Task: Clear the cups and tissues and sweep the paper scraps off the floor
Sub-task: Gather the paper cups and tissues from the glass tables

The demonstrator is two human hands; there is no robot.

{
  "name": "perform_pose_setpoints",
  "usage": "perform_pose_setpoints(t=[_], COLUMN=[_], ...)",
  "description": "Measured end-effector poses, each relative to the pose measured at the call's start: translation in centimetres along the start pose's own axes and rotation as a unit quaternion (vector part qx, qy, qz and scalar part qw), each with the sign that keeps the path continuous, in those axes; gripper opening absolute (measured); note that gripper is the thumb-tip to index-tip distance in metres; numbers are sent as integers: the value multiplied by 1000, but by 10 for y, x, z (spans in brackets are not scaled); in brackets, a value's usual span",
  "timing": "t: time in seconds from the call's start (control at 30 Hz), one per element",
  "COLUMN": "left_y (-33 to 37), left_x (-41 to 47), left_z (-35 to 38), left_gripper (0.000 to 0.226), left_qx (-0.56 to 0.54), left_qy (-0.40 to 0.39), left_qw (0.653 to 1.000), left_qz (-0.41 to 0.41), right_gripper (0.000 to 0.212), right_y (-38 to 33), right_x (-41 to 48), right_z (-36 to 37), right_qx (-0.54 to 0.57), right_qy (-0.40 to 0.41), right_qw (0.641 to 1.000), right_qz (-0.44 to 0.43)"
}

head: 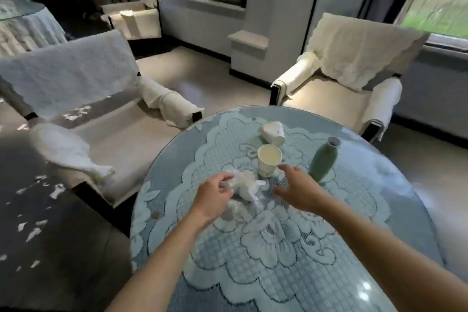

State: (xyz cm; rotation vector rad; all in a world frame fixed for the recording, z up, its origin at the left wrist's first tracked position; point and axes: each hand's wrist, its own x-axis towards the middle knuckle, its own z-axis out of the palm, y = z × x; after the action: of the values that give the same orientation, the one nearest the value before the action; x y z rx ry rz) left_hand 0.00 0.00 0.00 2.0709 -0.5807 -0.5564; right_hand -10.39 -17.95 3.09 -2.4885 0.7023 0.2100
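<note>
On the round glass-topped table (379, 210) an upright paper cup (269, 162) stands near the middle, and a second paper cup (273, 132) lies on its side behind it. Crumpled white tissues (247, 185) lie in front of the upright cup. My left hand (214, 195) reaches over the tissues with fingers curled, its fingertips at the tissue pile. My right hand (296, 189) hovers open just right of the tissues and below the upright cup. White paper scraps (57, 191) are scattered on the dark floor at the left.
A green ceramic vase (323, 161) stands right of the upright cup. Cloth-covered armchairs stand at the left (83, 99) and behind the table at the right (349, 78); a few scraps (76, 114) lie on the left one's seat. More scraps (30, 232) dot the floor.
</note>
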Motion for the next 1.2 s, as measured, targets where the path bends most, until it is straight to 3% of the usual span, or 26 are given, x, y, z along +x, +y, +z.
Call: perform_pose_setpoints(t=[0.23, 0.37, 0.53, 0.63, 0.73, 0.83, 0.9, 1.07, 1.2], left_y=[-43, -60, -61, -48, -15, 9, 12, -12, -17], left_x=[73, 98, 109, 113, 121, 132, 137, 144, 140], left_z=[14, 25, 17, -5, -21, -17, -8, 13, 21], left_gripper=[66, 55, 12, 18, 22, 23, 19, 32, 67], left_qx=[131, 270, 108, 8, -8, 74, 150, 272, 399], left_qy=[-135, -152, -73, 40, 112, 74, 13, -67, -58], left_qw=[979, 943, 988, 995, 973, 948, 938, 911, 870], left_qz=[74, 119, 80, 93, 200, 299, 313, 302, 285], right_gripper=[91, 103, 96, 85, 80, 60, 50, 68, 69], right_y=[-5, -5, -7, -10, -22, -32, -31, -9, 15], right_x=[54, 76, 99, 105, 105, 103, 101, 98, 104], right_z=[20, 29, 32, 37, 44, 50, 51, 44, 32], right_qx=[120, 164, 211, 244, 323, 385, 410, 473, 562], right_qy=[54, 93, 110, 98, 66, 33, 13, 14, 32], right_qw=[986, 973, 959, 954, 936, 916, 906, 864, 808], right_qz=[104, 135, 153, 147, 123, 110, 107, 170, 174])
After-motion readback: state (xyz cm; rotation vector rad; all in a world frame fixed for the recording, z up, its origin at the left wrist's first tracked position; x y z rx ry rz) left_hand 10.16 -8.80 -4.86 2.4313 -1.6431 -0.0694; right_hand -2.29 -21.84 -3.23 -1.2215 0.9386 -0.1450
